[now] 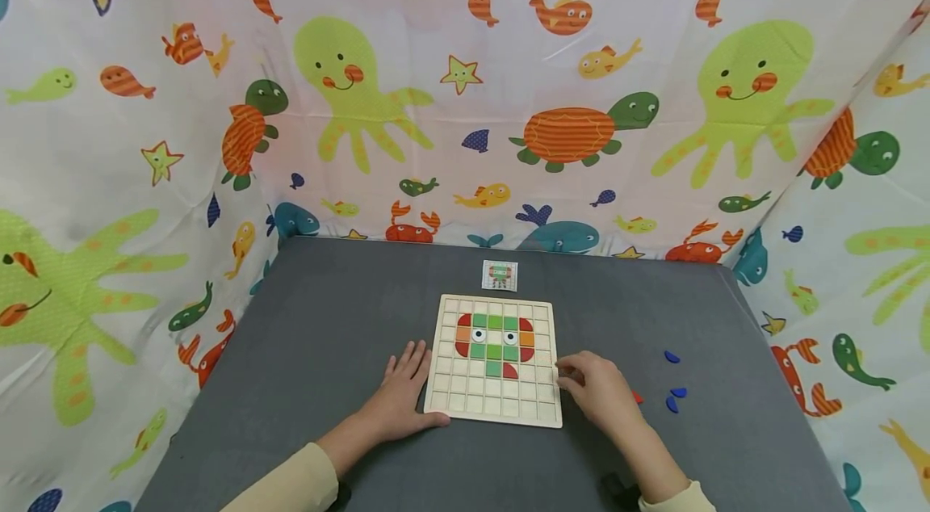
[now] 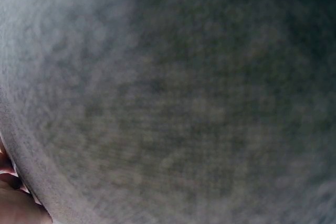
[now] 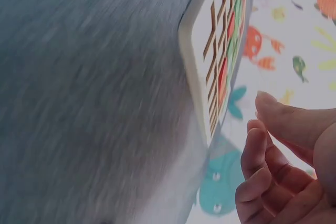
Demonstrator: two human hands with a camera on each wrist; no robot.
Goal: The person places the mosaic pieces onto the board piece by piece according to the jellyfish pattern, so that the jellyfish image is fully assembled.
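A pale wooden grid board [image 1: 465, 407] lies on the grey table, with green, red and orange pieces and two eye pieces set in its upper cells. My left hand [image 1: 398, 395] rests flat with fingers spread along the board's left side, its thumb at the near left corner. Beside the right edge is my right hand [image 1: 599, 387], fingers loosely curled. In the right wrist view the thumb and fingertips come close together with no piece showing between them. A red piece [image 1: 638, 396] on the table is partly hidden behind that hand. The left wrist view is mostly dark, blurred cloth.
Several blue half-round pieces [image 1: 672, 357] lie on the table right of the right hand. A small picture card [image 1: 500, 275] sits just beyond the board's far edge. Behind the grey table [image 1: 349, 294] hangs a sea-animal curtain [image 1: 450, 19], which also runs along both sides.
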